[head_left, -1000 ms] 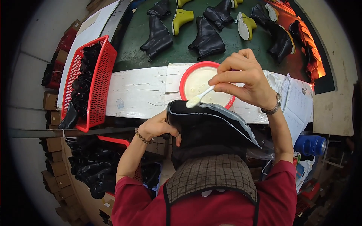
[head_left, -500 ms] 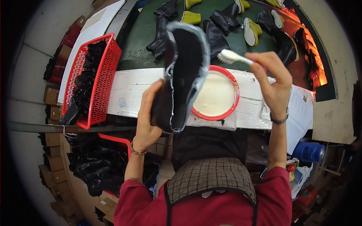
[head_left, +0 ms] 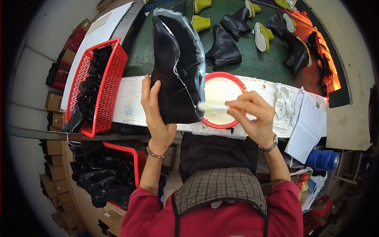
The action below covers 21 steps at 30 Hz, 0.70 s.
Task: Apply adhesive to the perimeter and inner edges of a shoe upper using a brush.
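Note:
My left hand (head_left: 158, 118) grips a black boot upper (head_left: 166, 75) from its left side and holds it up over the white bench. White paste coats the rim of the boot upper's open underside, which faces me. Between thumb and fingers of my right hand (head_left: 256, 115) is a white toothbrush (head_left: 213, 106), its head against the boot upper's lower right rim. Behind the brush stands a round red tub (head_left: 243, 87) of creamy white paste, partly hidden by the boot upper and my right hand.
Black boots (head_left: 225, 47) and yellow-green shoe soles (head_left: 201, 23) lie on the green surface beyond, near an orange glow at the right. Red baskets (head_left: 112, 75) of black uppers stand left. A white cloth (head_left: 285, 102), an open notebook (head_left: 306, 126) and a blue bottle (head_left: 321, 160) are right.
My right hand has come left and down, bringing the toothbrush onto the boot upper's rim. The boot upper has shifted left and up in my left hand.

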### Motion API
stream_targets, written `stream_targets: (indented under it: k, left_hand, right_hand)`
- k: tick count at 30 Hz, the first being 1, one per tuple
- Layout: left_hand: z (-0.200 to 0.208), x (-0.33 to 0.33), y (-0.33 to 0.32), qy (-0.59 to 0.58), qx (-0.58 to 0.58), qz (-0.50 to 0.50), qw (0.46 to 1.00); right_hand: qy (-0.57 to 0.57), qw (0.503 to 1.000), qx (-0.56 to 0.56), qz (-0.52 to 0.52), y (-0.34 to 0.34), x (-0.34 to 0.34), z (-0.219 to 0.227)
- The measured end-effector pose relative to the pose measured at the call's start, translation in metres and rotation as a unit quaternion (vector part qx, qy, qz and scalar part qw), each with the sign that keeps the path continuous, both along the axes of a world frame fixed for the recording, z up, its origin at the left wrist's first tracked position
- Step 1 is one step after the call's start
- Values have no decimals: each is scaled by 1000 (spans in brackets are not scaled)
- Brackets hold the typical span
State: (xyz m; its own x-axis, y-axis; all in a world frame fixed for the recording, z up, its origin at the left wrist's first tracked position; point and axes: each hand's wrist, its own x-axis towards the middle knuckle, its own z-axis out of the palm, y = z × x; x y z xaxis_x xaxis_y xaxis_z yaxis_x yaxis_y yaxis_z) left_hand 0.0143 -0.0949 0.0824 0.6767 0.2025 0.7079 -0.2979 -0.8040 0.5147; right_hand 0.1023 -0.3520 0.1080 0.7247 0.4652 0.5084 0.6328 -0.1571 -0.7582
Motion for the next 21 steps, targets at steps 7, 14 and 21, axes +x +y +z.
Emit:
stream_targets:
  k: [7, 14, 21]
  left_hand:
    - [-5, -13, -2, 32, 15, -42, 998]
    - [-15, -32, -6, 16, -31, -119, 992]
    - [-24, -55, -3, 74, -103, -157, 979]
  right_hand:
    - [-10, 999, 18, -35, -4, 9, -8]
    - [-11, 994, 31, -102, -17, 56, -17]
    - [-21, 992, 51, -111, -17, 90, -14]
